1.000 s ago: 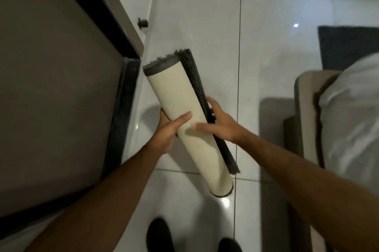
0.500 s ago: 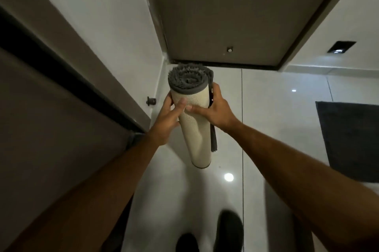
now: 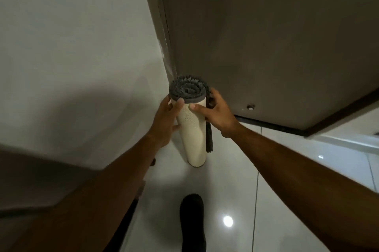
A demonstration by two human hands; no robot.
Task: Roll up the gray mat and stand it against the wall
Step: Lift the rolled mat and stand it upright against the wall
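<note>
Rolled gray mat (image 3: 192, 128) is upright in the corner where the white wall (image 3: 71, 36) meets the brown door (image 3: 266, 36). Cream backing faces out; the gray pile shows only as a spiral at the top end and as a loose edge strip down the right side.

Left hand (image 3: 166, 120) has its grip closed on the roll's upper left, thumb lying across the front just under the top rim; its other fingers go round behind the roll and are hidden. Right hand (image 3: 217, 112) is clamped on the upper right, thumb on the cream face, fingers wrapped over the loose edge.

Bottom end of the roll sits at or just above the glossy tiled floor (image 3: 225, 180); contact can't be confirmed from this angle. Can't tell either whether the roll touches the wall or door, as the back side is hidden.

One dark shoe (image 3: 192, 223) is on the floor below the roll, cut off by the bottom edge. Small round fitting (image 3: 250, 107) low on the door, too small to identify. Both forearms run out of frame. Lower left is a dark blurred surface, unclear what.
</note>
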